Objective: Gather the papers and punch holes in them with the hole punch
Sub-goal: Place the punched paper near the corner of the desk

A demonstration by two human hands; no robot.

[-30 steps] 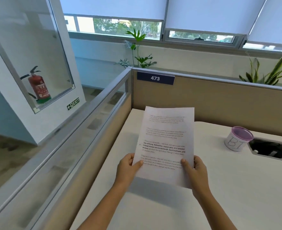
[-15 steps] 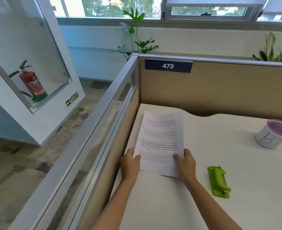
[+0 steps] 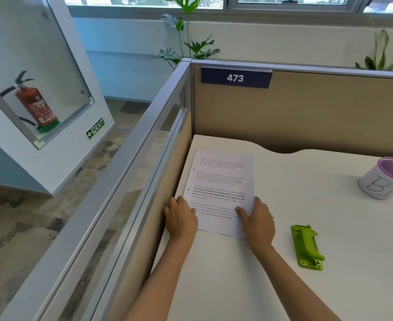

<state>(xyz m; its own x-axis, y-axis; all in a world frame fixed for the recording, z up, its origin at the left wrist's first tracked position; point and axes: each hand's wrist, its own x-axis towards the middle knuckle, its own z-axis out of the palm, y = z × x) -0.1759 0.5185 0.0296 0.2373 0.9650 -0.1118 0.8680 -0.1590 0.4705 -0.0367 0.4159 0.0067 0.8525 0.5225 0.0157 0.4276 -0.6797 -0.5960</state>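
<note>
The printed papers [image 3: 222, 181] lie flat on the white desk [image 3: 248, 274] near its left corner, with two punched holes showing along their left margin. My left hand [image 3: 181, 218] rests on the stack's lower left edge, thumb on the sheet. My right hand [image 3: 256, 220] presses on the lower right corner, thumb on top. A green hole punch [image 3: 307, 247] lies flat on the desk to the right of my right hand, apart from it.
A white cup with a purple rim [image 3: 385, 178] stands at the desk's right. Beige partition walls [image 3: 306, 112] with a "473" sign close the desk's back and left. Plants stand behind the partition.
The papers went from held upright in front of me down to lying flat on the desk. My view tilted down, and the green hole punch came into sight.
</note>
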